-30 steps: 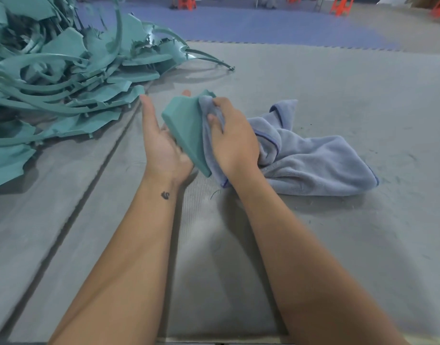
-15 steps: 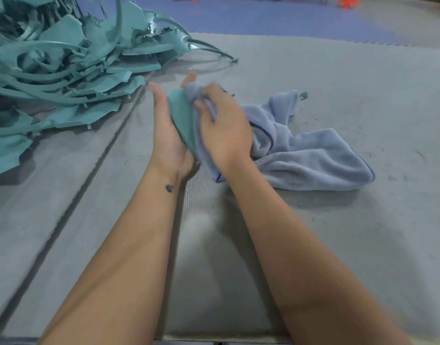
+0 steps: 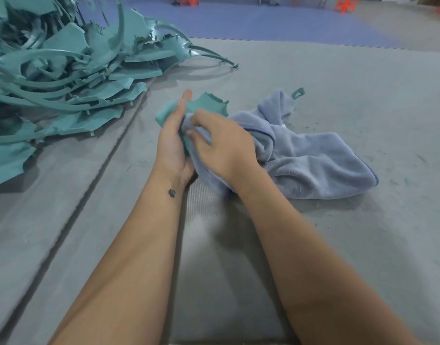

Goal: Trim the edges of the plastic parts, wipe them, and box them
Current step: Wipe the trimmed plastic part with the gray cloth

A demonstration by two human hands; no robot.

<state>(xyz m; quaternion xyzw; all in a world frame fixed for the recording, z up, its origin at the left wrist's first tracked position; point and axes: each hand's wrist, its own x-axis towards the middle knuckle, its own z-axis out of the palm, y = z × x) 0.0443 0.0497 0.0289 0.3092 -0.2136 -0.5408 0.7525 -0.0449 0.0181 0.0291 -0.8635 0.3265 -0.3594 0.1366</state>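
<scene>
A teal plastic part (image 3: 209,104) with a jagged far edge stands on edge in my left hand (image 3: 171,143), thumb along its near face and fingers behind it. My right hand (image 3: 224,143) grips a bunched fold of the grey-blue cloth (image 3: 313,160) and presses it against the part's right face. The rest of the cloth trails off to the right on the grey mat (image 3: 338,245). Most of the part is hidden by both hands.
A large heap of teal plastic offcuts and curved strips (image 3: 64,78) fills the far left of the mat. A small teal scrap (image 3: 298,92) lies beyond the cloth. A seam (image 3: 89,190) runs diagonally through the mat. Blue floor tiles and orange stools lie beyond.
The part has turned in my left hand, so its jagged edge now points away. My right hand with the cloth has slid down and toward me over the part.
</scene>
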